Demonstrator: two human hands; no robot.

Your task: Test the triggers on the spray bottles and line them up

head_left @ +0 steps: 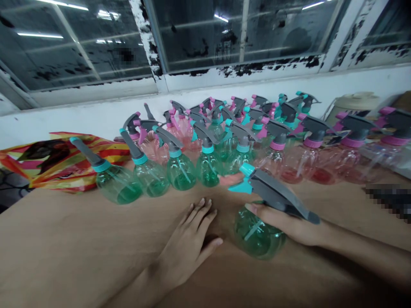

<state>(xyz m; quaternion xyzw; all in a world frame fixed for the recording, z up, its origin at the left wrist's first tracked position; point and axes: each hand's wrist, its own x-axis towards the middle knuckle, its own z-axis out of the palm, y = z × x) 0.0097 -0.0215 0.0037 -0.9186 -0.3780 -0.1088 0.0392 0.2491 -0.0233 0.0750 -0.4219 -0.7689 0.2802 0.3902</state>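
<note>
My right hand (pixel 289 224) is closed round a green spray bottle (pixel 257 237) just below its collar. The grey and turquoise spray head (pixel 272 188) points left and away from me, and the bottle tilts slightly. Fingertips show beyond the bottle; the rest of those fingers is hidden behind it. My left hand (pixel 188 246) lies palm down on the wooden table (pixel 80 248), fingers stretched forward, holding nothing. Ahead of it stands a row of green spray bottles with turquoise collars, among them one bottle (pixel 208 167) nearest my fingertips.
Pink spray bottles (pixel 290 169) continue the row to the right, with several more packed behind. A red and yellow plastic bag (pixel 80 160) lies at left. A pale lidded container (pixel 356 102) stands back right, near the white wall (pixel 41 122) under the windows.
</note>
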